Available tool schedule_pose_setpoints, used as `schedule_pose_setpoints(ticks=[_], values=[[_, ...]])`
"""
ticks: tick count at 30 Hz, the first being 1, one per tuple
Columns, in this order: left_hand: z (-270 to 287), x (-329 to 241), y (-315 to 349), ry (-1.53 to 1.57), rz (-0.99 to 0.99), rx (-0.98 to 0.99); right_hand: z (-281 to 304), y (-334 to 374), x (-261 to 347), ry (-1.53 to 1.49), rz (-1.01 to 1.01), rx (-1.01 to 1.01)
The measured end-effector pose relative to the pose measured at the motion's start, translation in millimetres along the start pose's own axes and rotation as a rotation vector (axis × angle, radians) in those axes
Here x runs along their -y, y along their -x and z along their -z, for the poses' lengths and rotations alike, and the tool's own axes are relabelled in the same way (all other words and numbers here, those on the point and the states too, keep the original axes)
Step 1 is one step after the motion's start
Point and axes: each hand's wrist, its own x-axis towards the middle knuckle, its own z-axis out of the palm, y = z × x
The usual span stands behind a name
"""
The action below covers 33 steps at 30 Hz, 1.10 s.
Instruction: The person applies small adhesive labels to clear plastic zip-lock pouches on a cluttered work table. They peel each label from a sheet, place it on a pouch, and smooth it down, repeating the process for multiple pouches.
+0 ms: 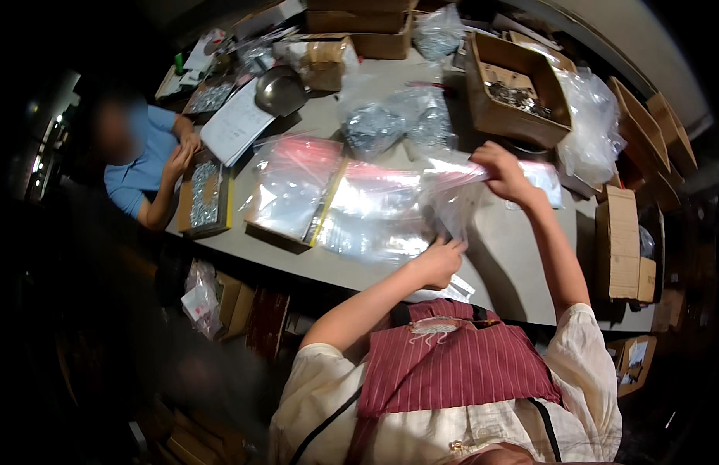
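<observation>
A clear plastic zip bag point(450, 200) with a pinkish top strip is stretched between my two hands over the table. My right hand point(505, 173) is closed on its top corner, at the far side. Nearer to me, my left hand point(441, 262) is closed with its fingertips on the bag's lower edge. Just left of it, more clear zip bags point(375, 209) lie flat and overlap. Beside these, a stack of red-topped zip bags point(293, 186) fills a shallow cardboard box. A flat bag point(541, 184) lies beyond my right wrist.
Bags of small metal parts point(372, 130) stand at the far middle, near a metal scoop point(282, 91). An open carton point(522, 124) of metal pieces is at far right. At left, a co-worker in a blue shirt point(142, 167) sits by a box of small metal parts point(204, 195).
</observation>
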Motion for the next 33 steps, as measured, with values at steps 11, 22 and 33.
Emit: schedule_pose_setpoints(ticks=[11,22,33], values=[[-4,-2,42,0.244,0.026,-0.582,-63,-237,170,-1.101,-0.429,0.028],[19,-11,148,0.399,0.298,-0.877,-219,-263,183,0.241,0.094,0.134],[53,-22,197,0.370,0.345,-0.985,-248,-239,173,0.089,-0.019,0.273]])
